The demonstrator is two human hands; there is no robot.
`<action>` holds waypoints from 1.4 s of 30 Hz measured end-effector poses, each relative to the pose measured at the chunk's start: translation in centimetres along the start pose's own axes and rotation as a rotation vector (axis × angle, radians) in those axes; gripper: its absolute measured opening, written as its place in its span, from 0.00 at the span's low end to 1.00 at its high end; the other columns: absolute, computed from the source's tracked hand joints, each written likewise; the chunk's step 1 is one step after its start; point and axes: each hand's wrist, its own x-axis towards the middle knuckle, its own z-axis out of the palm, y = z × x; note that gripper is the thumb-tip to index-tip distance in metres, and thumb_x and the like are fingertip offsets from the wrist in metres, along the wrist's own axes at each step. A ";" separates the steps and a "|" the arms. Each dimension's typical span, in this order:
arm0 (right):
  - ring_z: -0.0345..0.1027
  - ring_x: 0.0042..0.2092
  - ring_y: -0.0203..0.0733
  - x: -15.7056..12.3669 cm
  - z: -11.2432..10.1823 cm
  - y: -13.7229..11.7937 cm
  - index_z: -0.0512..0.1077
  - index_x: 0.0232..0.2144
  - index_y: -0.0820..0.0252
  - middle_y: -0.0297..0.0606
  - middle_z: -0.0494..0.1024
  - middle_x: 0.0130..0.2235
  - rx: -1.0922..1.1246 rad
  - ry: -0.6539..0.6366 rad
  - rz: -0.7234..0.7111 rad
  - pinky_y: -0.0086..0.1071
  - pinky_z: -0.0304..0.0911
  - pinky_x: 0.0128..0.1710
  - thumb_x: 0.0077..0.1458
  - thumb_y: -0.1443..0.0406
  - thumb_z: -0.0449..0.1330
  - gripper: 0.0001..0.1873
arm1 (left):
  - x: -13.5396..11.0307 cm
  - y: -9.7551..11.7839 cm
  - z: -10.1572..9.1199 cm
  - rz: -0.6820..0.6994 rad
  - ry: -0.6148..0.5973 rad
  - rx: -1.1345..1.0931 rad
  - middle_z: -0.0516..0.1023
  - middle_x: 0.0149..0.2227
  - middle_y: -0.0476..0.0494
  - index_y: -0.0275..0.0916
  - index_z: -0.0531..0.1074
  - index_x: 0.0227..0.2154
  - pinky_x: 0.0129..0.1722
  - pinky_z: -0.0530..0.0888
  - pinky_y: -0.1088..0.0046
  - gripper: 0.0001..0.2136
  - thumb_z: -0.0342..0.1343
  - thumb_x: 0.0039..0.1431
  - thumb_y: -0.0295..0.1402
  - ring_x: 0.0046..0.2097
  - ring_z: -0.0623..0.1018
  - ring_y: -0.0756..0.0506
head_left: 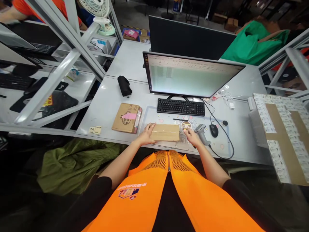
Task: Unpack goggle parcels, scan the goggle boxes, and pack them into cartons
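Kraft mailer parcel (165, 132) lies flat on the printed desk mat (214, 146), lower centre of the frame, just in front of the black keyboard (181, 107). Left hand (147, 134) is on its left end, fingers over the top edge, palm against the end. Right hand (191, 137) is at the right end, fingers curled and pointing at the parcel (can't tell from this angle if they touch it). Hands are apart, parcel between them.

Grey handheld barcode scanner (201, 133) lies on the mat just beside the right hand, cable running past the black mouse (213, 130). Black pen (180, 120) lies on the mat above the parcel.

Left of the mat on the counter (103, 109): second kraft parcel with pink label (126, 118), two small tan tags (95, 130), black pouch (124, 85). Monitor (190, 74) shows a spreadsheet, upper centre. Stack of labelled cardboard (282, 135) sits at the right edge. Metal shelving (60, 77) fills the upper left.
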 end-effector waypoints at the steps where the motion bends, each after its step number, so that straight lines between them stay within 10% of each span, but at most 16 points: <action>1: 0.77 0.47 0.49 0.0 0.1 -0.1 0.76 0.53 0.56 0.41 0.84 0.45 -0.039 -0.015 -0.020 0.39 0.72 0.50 0.66 0.49 0.56 0.24 | 0.0 0.0 0.0 -0.004 0.000 0.001 0.52 0.74 0.29 0.44 0.49 0.78 0.75 0.62 0.48 0.62 0.78 0.41 0.39 0.74 0.63 0.26; 19: 0.80 0.54 0.56 -1.8 0.4 -0.8 0.78 0.62 0.52 0.44 0.86 0.53 -0.354 -0.073 -0.109 0.40 0.71 0.54 0.67 0.54 0.62 0.24 | -0.6 0.0 0.4 0.009 0.047 0.046 0.56 0.73 0.30 0.43 0.53 0.76 0.74 0.63 0.51 0.59 0.77 0.41 0.37 0.73 0.64 0.28; 42: 0.82 0.48 0.55 -10.5 5.1 3.2 0.83 0.50 0.48 0.36 0.87 0.47 0.029 -0.114 -0.129 0.43 0.74 0.51 0.58 0.54 0.62 0.20 | 0.0 0.3 1.3 -0.015 0.123 -0.002 0.57 0.72 0.32 0.46 0.54 0.75 0.73 0.64 0.46 0.58 0.78 0.42 0.41 0.72 0.66 0.28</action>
